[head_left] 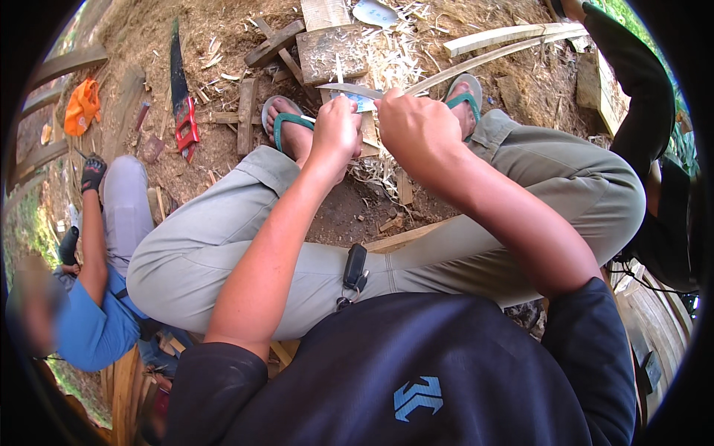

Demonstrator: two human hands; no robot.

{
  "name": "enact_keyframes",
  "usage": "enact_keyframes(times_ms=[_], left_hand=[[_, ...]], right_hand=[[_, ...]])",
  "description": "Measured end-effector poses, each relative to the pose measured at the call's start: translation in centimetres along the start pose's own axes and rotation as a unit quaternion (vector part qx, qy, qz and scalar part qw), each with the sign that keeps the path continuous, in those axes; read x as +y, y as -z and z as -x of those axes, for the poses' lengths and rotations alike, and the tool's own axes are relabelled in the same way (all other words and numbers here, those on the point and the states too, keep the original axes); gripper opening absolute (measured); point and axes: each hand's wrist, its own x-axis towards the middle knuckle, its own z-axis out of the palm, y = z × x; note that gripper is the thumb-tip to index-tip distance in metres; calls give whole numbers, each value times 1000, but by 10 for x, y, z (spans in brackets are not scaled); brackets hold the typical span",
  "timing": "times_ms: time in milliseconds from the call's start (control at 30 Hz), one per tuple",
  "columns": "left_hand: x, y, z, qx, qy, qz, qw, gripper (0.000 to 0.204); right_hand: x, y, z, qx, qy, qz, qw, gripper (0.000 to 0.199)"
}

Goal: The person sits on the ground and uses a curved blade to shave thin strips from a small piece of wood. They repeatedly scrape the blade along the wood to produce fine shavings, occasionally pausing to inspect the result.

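Observation:
My right hand (pixel 420 126) is closed around a knife, its handle hidden in my fist. The curved metal blade (pixel 353 88) points left, just beyond my left hand. My left hand (pixel 337 128) is closed in a pinch on a thin pale wooden stick (pixel 339 68), which sticks out past the blade toward a wooden block (pixel 331 53). A small bluish sheet or packet (pixel 357 98) shows between my hands, partly covered by the blade. Pale shavings (pixel 375 175) lie on the ground below my hands.
A red-handled handsaw (pixel 182 97) lies on the dirt to the left, with an orange bag (pixel 82 108) farther left. Long wooden strips (pixel 513 37) lie at the upper right. Co-workers sit close by: one in a blue shirt (pixel 93 327) at left, another's dark-clothed leg (pixel 632 82) at right.

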Motion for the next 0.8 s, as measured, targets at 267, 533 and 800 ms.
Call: enact_keyframes(times_ms=[267, 533, 800], left_hand=[[2, 1, 0, 18, 8, -9, 1000, 27], [3, -6, 0, 17, 18, -6, 1000, 19], [6, -5, 1, 23, 26, -2, 999, 20]], right_hand=[[-6, -12, -8, -2, -19, -5, 1000, 14], [3, -40, -37, 86, 6, -31, 996, 27], [14, -2, -23, -15, 32, -31, 999, 19]])
